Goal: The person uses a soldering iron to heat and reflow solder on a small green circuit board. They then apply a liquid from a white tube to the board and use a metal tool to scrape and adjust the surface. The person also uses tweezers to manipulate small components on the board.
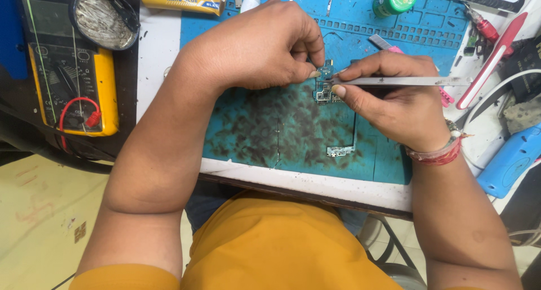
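Green circuit board [324, 82] pinched by left hand [265, 45]; right hand [394, 107] holds tweezers [403, 81]

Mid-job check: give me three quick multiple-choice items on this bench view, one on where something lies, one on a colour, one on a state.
1. Where does the multimeter lie?
A. left of the mat
B. on the mat
C. right of the mat

2. What colour is the work mat?
A. red
B. teal blue
C. white

3. What does the right hand hold?
A. nothing
B. a green-capped bottle
C. metal tweezers

Answers: 1 A, it sits beyond the mat's left edge. 2 B, blue with dark stains. 3 C, the tweezers are pinched in it, their tip at the small circuit board that the left hand steadies.
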